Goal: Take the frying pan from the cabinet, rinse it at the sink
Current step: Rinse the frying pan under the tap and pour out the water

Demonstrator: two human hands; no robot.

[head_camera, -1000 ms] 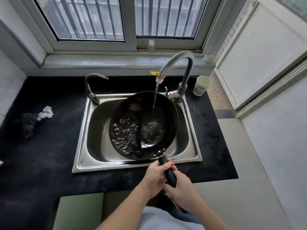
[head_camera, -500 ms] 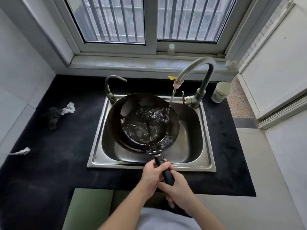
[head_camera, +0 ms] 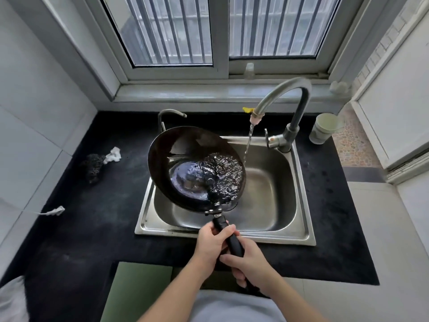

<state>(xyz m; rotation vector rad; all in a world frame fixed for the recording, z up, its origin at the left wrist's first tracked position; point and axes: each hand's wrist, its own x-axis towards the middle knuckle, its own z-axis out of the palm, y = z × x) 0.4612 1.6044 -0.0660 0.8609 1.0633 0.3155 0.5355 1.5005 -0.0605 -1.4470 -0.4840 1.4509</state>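
Left hand: wrapped round the black handle, close to the pan bowl, thumb across the top.
Right hand: clamped on the same handle just behind the left; the two hands touch.
Round black frying pan: held over the left half of the sink, tilted, far-left side raised; its left edge overhangs the sink rim.
Water in pan: pooled and rippling toward the lower right side.
Rectangular stainless-steel sink: set into the black desk.
Tall curved grey faucet: back right, running; thin stream drops to the pan's right rim; cannot tell whether it lands inside.
Small curved tap: back left, behind the pan.
Pale cup: on the desk just right of the faucet base.
Dark scouring wad: left of the sink, touching a crumpled white cloth.
White scrap: at the desk's left edge.
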